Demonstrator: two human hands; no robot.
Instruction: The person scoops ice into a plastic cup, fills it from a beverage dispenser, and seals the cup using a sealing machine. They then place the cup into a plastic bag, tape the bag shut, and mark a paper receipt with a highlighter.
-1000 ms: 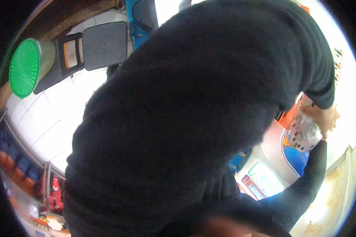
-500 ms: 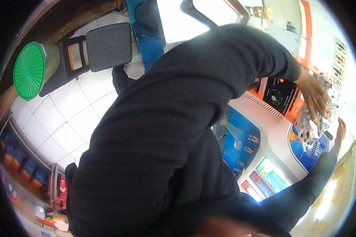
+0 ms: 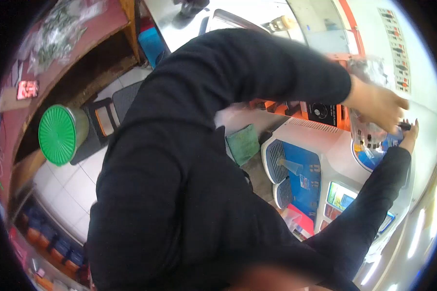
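Observation:
My left hand (image 3: 379, 104) reaches out at the end of a black sleeve and grips a clear plastic bag (image 3: 369, 132) filled with small packed items. The bag rests over the round blue plate (image 3: 374, 157) of a white machine (image 3: 336, 162). My right hand (image 3: 410, 136) comes up from below in a black sleeve. Its fingers are spread and its fingertips touch the bag's right side by a small dark object (image 3: 404, 126). What lies under the bag is hidden.
An orange device with a black dial panel (image 3: 324, 113) stands behind the machine. A green cloth (image 3: 243, 143) lies to its left. On the tiled floor are a container with a green lid (image 3: 58, 134) and a black stool (image 3: 110, 115). A wooden counter (image 3: 90, 36) runs top left.
The view has swung, so the counter and the green cloth now show. My left hand went from hovering flat over the bag to gripping it, and my right hand rose to the bag's side.

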